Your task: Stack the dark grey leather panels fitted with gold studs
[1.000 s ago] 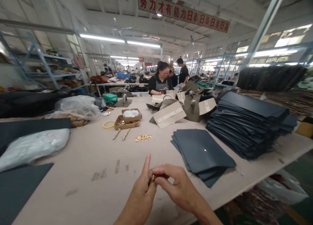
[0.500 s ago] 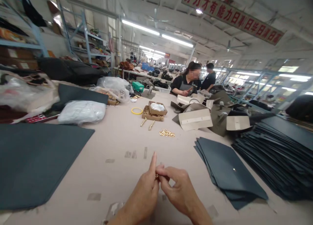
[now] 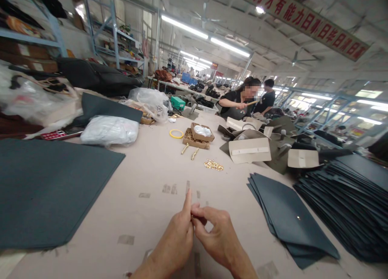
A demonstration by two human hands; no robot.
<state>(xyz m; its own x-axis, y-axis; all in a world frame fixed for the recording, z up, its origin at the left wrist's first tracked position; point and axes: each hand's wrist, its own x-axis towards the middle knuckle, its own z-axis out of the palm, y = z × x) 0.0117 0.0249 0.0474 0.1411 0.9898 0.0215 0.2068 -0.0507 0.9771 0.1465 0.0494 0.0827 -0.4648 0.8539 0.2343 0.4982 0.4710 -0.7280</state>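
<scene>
Pinching a tiny brass-coloured fitting (image 3: 192,218) between both sets of fingers, I've got my left hand (image 3: 176,240) and right hand (image 3: 216,238) pressed together low over the tabletop (image 3: 145,174). Left index finger points straight up, the thumb and other fingers closed on the little piece; right thumb and forefinger are closed on it from the other side. The fitting is nearly hidden, just a glint of gold showing where the fingertips meet, so I can't tell its exact shape.

By my reading, this is the hardware-handling step: a small metal part being worked or joined in the fingers. What comes after looks like it calls for a fine, steady grip, since the piece is small, hard and slippery.

Around me: a loose heap of gold fittings (image 3: 214,165) glitters further up the tabletop, near two slim gold bars (image 3: 190,151) and an open cardboard box (image 3: 197,135) with a white bag inside. A yellow ring (image 3: 176,134) lies just left of that. To my right sits a fanned pile of dark blue-grey panels (image 3: 287,218), flat, matte and stiff-looking, the top one carrying a single small metal stud. A much taller stack (image 3: 348,202) rises beyond it. A broad dark sheet (image 3: 45,190) covers the left side, felt-like in texture. Across the tabletop a co-worker in black (image 3: 239,105) bends over pale folded card pieces (image 3: 250,149).
</scene>
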